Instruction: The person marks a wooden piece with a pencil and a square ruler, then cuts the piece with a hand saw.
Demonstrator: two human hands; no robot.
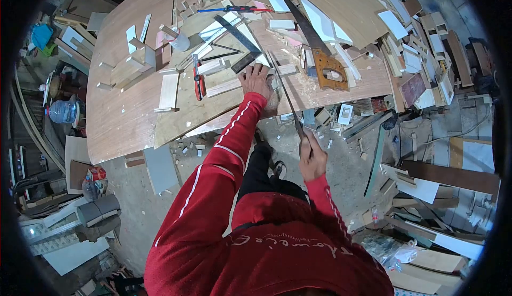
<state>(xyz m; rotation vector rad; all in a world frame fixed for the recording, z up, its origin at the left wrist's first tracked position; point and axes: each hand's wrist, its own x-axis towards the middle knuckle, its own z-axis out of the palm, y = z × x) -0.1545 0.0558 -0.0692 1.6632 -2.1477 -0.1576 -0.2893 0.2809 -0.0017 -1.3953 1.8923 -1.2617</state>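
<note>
My right hand (312,157) is wrapped round the handle of a handsaw (288,96), whose narrow blade is seen nearly edge-on and points away from me over the table's front edge. To the left of the blade, my left hand (255,80) presses down with bent fingers on a light wooden strip (224,88). The strip runs under that hand, and its far end (287,70) shows beyond the blade. A dark-bladed square (239,36) lies just past my left fingers. Nearer on the left is a red and black utility knife (199,80).
A larger handsaw with a wooden handle (329,72) lies right of my work on the table (122,128). A small wooden frame piece (136,64) and a white cup (179,41) stand left. Wood offcuts and boards (448,176) crowd the right side; scraps litter the floor.
</note>
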